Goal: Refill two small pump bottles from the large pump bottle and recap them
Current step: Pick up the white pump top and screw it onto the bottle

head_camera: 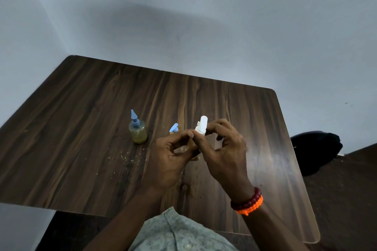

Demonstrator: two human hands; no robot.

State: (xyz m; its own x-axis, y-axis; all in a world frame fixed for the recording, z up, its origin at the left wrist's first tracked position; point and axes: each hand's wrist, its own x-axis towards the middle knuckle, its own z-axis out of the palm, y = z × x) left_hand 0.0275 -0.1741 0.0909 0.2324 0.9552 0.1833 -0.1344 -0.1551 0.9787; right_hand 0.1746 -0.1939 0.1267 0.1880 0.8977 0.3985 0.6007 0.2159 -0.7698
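Both hands meet over the table (81, 108), the left hand (169, 161) cupping the large bottle (190, 145) to steady it while the right hand (222, 149) pinches its white pump (202, 127), probably turning it; two small blue-capped bottles (138, 131) (174, 128) wait just left.

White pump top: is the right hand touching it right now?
Touching. In the head view, the right hand has its fingertips wrapped against the white pump top, with no gap showing between them.
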